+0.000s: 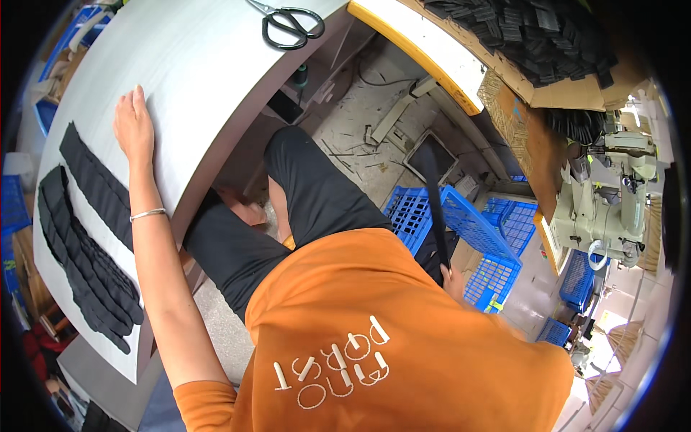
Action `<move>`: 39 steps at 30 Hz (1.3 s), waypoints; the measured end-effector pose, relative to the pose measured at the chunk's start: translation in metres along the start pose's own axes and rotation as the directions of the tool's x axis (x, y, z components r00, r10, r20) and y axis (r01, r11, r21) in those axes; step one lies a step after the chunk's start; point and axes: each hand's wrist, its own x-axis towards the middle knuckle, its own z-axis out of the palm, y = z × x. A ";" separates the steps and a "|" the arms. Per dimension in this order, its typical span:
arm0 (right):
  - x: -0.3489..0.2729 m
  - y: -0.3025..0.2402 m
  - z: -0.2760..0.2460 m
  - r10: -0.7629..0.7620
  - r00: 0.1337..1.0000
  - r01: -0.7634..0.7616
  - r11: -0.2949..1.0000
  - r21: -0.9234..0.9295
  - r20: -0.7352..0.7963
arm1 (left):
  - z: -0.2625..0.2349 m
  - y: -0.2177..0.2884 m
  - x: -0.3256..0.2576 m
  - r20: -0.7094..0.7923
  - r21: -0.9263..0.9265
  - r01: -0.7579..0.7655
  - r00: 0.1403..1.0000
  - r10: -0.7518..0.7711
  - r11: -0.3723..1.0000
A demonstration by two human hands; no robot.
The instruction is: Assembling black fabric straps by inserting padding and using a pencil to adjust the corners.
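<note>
On grey table [216, 65], left hand [133, 122] flat, open; right hand [453, 277] clamped on black strip [435, 209].

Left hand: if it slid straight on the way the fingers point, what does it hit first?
Nothing close. The left hand lies flat on the pale table, fingers pointing up-picture across bare surface. The scissors lie off to the right of that line, though fisheye bending makes this uncertain.
</note>
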 end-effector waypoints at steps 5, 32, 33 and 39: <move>-0.018 0.092 0.018 -0.033 0.977 -0.006 0.983 -0.183 -0.210 | -0.025 0.025 0.003 0.025 -0.295 0.106 0.994 -0.103 0.949; 0.055 -0.671 0.113 -0.953 -0.033 0.963 0.051 -0.266 -0.302 | -0.117 0.018 -0.138 0.146 -0.135 0.142 0.982 -0.122 0.981; 0.053 -0.681 0.114 -0.950 -0.074 0.960 0.014 -0.279 -0.303 | -0.118 0.008 -0.144 0.131 -0.051 0.076 0.989 -0.069 0.996; 0.070 -0.680 0.076 -0.934 -0.152 0.972 -0.083 -0.218 -0.324 | -0.112 0.003 -0.125 0.159 -0.009 0.169 0.973 -0.165 0.986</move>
